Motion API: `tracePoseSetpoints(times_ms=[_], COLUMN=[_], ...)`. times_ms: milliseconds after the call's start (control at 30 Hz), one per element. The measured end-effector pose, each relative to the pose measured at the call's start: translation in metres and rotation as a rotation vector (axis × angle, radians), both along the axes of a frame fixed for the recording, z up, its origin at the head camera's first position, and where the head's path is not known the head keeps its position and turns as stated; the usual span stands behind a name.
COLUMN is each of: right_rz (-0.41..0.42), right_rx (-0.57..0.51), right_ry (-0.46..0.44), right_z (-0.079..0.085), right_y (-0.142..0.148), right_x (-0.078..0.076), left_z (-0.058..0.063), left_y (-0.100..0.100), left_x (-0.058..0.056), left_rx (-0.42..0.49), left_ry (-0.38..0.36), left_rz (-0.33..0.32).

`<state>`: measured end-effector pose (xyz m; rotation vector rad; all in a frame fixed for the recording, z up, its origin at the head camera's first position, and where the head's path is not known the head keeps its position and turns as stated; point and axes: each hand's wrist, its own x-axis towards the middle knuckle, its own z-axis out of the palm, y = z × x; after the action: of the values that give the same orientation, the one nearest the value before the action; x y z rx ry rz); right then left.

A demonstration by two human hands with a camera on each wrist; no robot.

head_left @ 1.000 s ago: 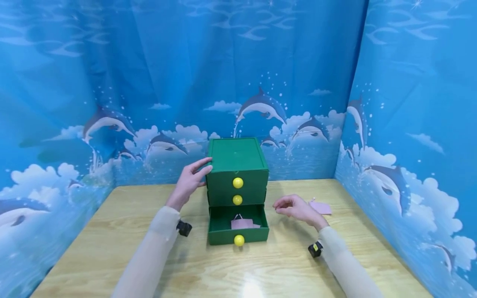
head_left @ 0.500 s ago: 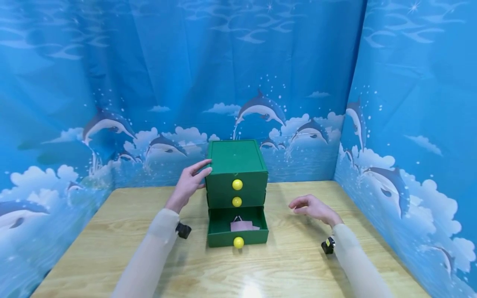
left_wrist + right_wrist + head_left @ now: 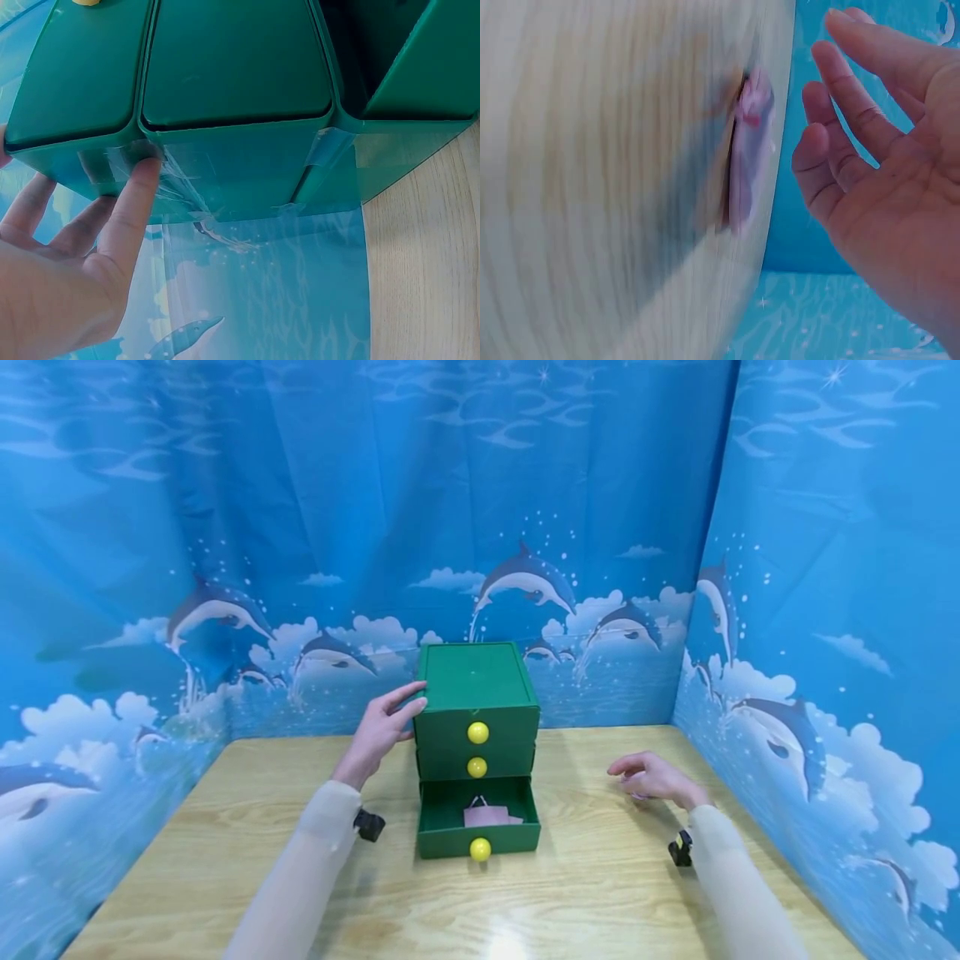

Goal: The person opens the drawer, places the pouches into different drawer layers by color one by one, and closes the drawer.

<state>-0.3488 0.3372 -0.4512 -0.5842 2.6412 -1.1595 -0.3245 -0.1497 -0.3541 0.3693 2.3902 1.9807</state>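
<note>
A green drawer cabinet (image 3: 476,677) with yellow knobs stands mid-table, its bottom drawer (image 3: 478,841) pulled out. Inside that drawer lies a small pink pouch (image 3: 486,816) with a pale cord. My left hand (image 3: 378,727) rests against the cabinet's left side, thumb near the top front edge; in the left wrist view its fingers (image 3: 129,217) lie along the side wall. To the cabinet's right, my right hand (image 3: 656,779) hovers over the table with loosely bent fingers and nothing in them. Below it lies another pink pouch (image 3: 751,154), mostly hidden by the hand in the head view.
The wooden table (image 3: 225,860) meets a blue dolphin-print curtain (image 3: 337,527) at the back and on the right. Two yellow knobs (image 3: 477,732) mark the closed upper drawers. Clear tape (image 3: 180,176) runs along the cabinet's side seams.
My right hand has moved right, away from the open drawer, to over the pink pouch on the table. The left hand stays on the cabinet, and the drawer has not moved.
</note>
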Motion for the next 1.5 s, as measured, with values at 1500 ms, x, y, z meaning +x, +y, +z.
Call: tracePoseSetpoints(times_ms=[1500], right_rz=[-0.045], right_rx=[0.099], right_ry=[-0.003], right_z=[-0.022], right_y=[-0.004], right_x=[-0.002], left_z=[0.000], left_y=[0.001], left_x=[-0.002], left_rx=[-0.009], left_ry=[0.009], left_rz=[0.018])
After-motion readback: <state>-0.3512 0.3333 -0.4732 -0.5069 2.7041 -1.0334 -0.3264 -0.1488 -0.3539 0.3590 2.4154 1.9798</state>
